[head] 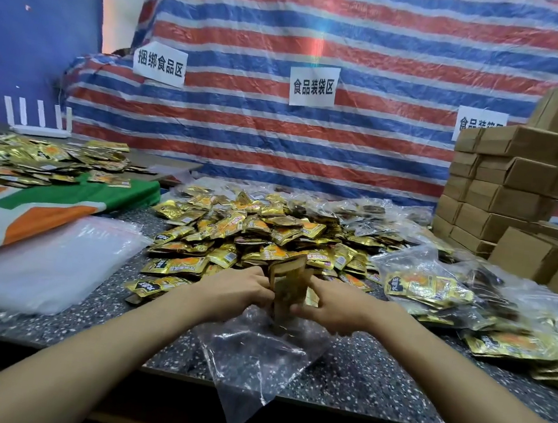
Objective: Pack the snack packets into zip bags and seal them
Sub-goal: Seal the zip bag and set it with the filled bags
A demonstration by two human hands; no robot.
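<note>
Both hands close around one upright stack of snack packets (289, 284): the left hand (238, 288) clamps its left face with curled fingers, and the right hand (333, 306) presses the opposite face, thumb toward the stack, so the bundle stands pinched between them. Its lower end sits in the mouth of a clear zip bag (255, 357), a thin, crinkled film that lies flat on the speckled dark stone-look table (375, 366) and hangs past the near edge in a pointed corner. How deep the stack reaches into the bag is hard to tell through the glare. Just beyond the hands rises a loose heap of gold packets (255, 229), small glossy foil rectangles with orange and black print, tumbled at every angle. To the right lie filled bags (434, 289), shiny plastic stretched over flat rows of the same foil. To the left rests a flat pile of empty bags (48, 263), milky and smooth, beside a green, orange and white cloth (30, 209) carrying more scattered packets. At the far right stand stacked cardboard boxes (510, 187), plain brown and square-edged. Behind everything hangs a red, white and blue striped tarp (323, 37) bearing white paper signs (313, 85).
</note>
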